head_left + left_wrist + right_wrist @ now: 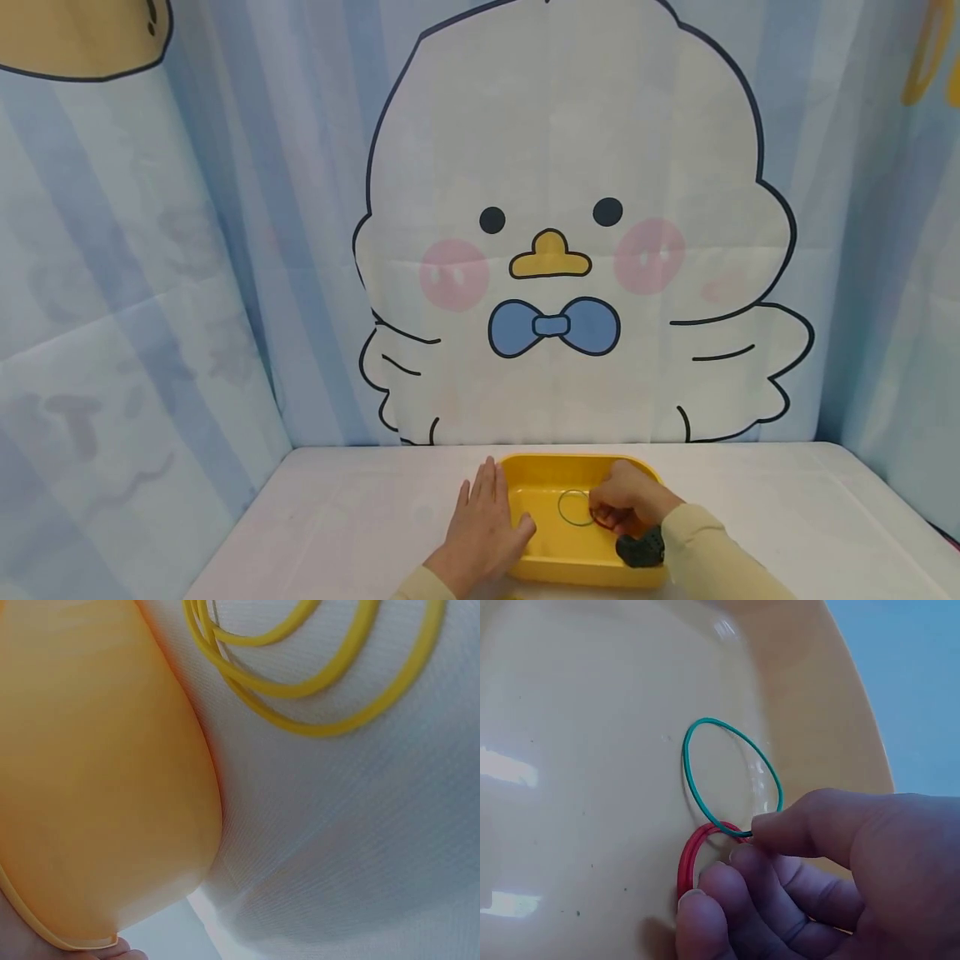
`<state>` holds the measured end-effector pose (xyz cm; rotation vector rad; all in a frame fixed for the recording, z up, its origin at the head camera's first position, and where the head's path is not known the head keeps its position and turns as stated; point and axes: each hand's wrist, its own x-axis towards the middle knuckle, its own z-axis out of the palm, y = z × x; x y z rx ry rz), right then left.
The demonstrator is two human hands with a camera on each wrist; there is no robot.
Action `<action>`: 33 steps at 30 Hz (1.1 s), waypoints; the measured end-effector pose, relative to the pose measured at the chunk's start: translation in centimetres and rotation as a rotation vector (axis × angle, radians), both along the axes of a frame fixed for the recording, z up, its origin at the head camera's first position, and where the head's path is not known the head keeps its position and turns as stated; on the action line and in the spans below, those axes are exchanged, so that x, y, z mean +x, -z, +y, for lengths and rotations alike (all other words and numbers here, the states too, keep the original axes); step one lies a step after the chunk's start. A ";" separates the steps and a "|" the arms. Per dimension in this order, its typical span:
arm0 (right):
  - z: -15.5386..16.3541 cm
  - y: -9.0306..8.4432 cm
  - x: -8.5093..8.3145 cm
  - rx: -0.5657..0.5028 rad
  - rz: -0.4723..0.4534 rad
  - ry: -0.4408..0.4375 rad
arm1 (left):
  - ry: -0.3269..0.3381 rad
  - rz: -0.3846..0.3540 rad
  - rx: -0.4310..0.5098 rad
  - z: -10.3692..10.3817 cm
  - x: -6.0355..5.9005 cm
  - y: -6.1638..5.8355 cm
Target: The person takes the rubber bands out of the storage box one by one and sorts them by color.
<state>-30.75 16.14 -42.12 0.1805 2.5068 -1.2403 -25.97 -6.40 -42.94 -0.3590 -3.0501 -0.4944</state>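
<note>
A yellow tray (555, 546) stands on the white table. Inside it my right hand (630, 497) pinches a green rubber band (688, 769) between thumb and index finger, the loop standing out from the fingertips. Red rubber bands (692, 855) lie against the other fingers of that hand, partly hidden by them; whether they are gripped too is unclear. My left hand (483, 529) rests at the tray's left edge with straight fingers and holds nothing. Yellow rubber bands (322, 729) lie on the table beside the tray in the left wrist view.
The white tabletop (360, 517) spreads around the tray. A curtain with a cartoon bird (555, 142) hangs behind it, and striped cloth (127, 333) hangs at the sides. A dark wrist device (641, 547) sits at the right wrist. Small specks (577, 913) dot the tray floor.
</note>
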 end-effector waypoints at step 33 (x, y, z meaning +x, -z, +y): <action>-0.4 -0.3 0.1 0.041 0.061 -0.014 | 0.003 -0.013 0.016 -0.2 -0.1 0.1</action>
